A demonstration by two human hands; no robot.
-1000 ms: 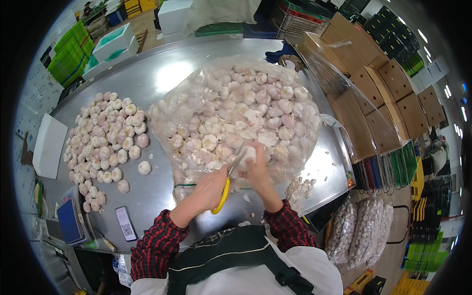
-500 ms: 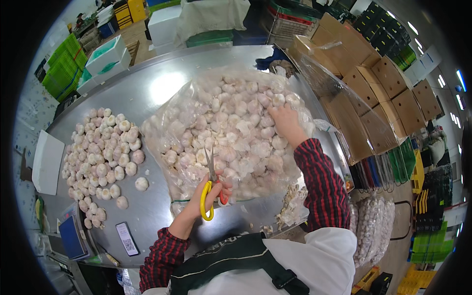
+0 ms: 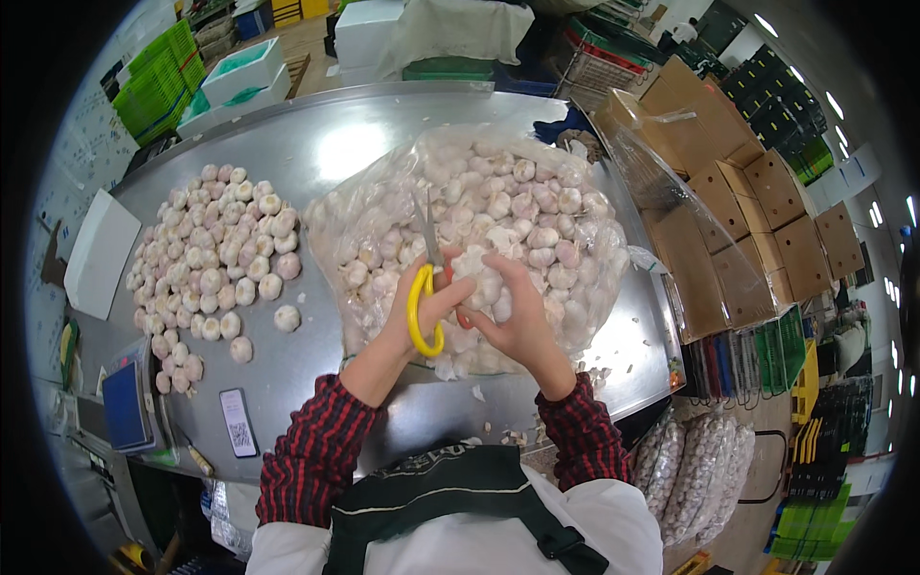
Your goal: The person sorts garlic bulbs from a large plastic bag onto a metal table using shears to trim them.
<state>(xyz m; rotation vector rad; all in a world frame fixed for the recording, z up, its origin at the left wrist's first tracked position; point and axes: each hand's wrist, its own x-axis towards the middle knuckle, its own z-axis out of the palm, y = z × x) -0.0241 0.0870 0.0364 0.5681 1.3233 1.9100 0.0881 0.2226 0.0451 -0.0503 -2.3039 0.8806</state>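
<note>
The garlic bulbs (image 3: 498, 203) are round and white with a bit of pink, and their skins look thin like paper. They sit in a big, clear, wrinkly plastic bag (image 3: 331, 213) in the middle of the smooth, shiny metal table (image 3: 297, 393). More bulbs lie in a loose pile (image 3: 216, 254) on the left. The scissors (image 3: 433, 254) have long thin metal blades and yellow and red handles.

Half a second ago, the right hand (image 3: 522, 321) was reaching into the far right part of the bag. Now it is back near the left hand (image 3: 398, 324), over the near part.

The left hand is closed around the scissors' handles, with the blades pointing far. The right hand is curled, thumb and fingers apart around white bulbs; I cannot tell if it grips one.
</note>
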